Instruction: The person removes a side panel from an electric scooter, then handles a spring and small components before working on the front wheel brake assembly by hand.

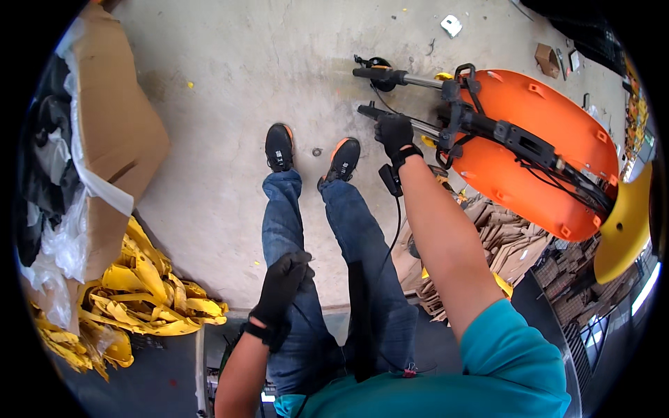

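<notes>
My right hand (394, 134), in a black glove, grips the lower of two black-ended metal handle bars (390, 118) on an orange machine housing (540, 150) that stands tilted at the right. The second handle bar (390, 76) runs parallel just above it. Black brackets and cables (516, 139) cross the orange shell. My left hand (284, 282), also gloved in black, hangs with loosely curled fingers in front of my left thigh and holds nothing. A thin black cable runs down from a small black box (389, 180) at my right wrist. I stand in blue jeans and black shoes (279, 148).
A large brown cardboard box with clear plastic film (104, 139) stands at the left. Yellow plastic strips (143, 292) lie heaped below it. Flattened cardboard pieces (505, 233) lie under the orange shell. A yellow curved part (627, 223) sits at the far right. Small scraps dot the concrete floor (237, 70).
</notes>
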Action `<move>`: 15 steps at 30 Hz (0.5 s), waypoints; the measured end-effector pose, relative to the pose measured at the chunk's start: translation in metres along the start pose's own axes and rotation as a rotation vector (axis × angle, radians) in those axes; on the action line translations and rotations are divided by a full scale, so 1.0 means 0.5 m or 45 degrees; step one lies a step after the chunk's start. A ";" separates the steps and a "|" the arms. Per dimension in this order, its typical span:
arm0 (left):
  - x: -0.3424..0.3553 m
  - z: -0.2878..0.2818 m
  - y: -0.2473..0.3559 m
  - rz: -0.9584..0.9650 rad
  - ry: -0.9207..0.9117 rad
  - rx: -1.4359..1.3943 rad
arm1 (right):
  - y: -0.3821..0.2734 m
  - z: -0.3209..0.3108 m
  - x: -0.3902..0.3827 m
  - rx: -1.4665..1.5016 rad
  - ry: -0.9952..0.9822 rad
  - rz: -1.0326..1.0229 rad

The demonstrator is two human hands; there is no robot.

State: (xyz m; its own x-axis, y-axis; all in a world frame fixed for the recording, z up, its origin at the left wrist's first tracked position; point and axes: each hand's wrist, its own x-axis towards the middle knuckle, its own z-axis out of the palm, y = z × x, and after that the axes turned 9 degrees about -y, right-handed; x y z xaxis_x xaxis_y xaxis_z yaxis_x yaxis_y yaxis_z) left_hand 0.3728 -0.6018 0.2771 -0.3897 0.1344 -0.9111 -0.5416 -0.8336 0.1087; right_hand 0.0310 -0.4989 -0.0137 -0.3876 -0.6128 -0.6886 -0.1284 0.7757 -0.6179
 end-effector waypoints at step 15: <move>0.004 0.001 0.037 -0.073 0.174 0.106 | 0.066 -0.005 0.150 -1.245 0.055 -0.392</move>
State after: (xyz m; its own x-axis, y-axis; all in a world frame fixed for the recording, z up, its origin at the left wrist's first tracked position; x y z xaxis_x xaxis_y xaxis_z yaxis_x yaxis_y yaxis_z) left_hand 0.3617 -0.6166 0.2776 -0.2545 0.1018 -0.9617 -0.6220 -0.7787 0.0822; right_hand -0.0044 -0.5188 -0.0847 -0.2423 -0.8150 -0.5264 -0.9083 0.3813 -0.1722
